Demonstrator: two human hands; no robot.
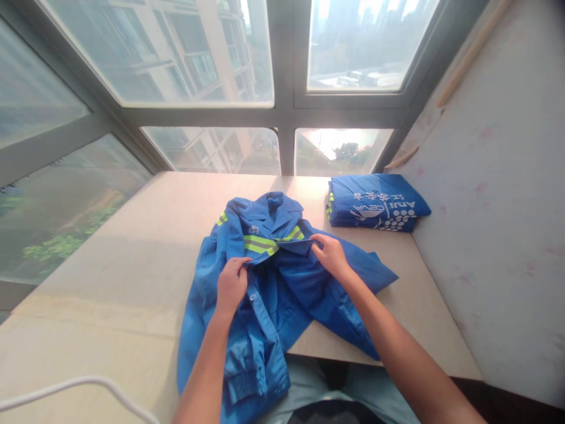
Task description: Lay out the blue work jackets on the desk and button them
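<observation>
A blue work jacket (265, 282) with yellow-green and grey reflective strips lies spread before me, collar toward the window, its lower part hanging over the table's near edge. My left hand (233, 284) pinches the cloth of the left front panel, just under the reflective strip. On the other front panel, my right hand (327, 252) grips an edge of cloth between thumb and fingers, lifting it slightly. The front is parted lower down, showing a button on the placket. One sleeve spreads out to the right; another lies along the left side.
Folded blue garments (375, 203) with white printing are stacked at the back right, beside the wall (498, 206). Window frames (286, 118) rise behind the pale wooden table (110, 253). A white cable (79, 381) crosses the lower left corner.
</observation>
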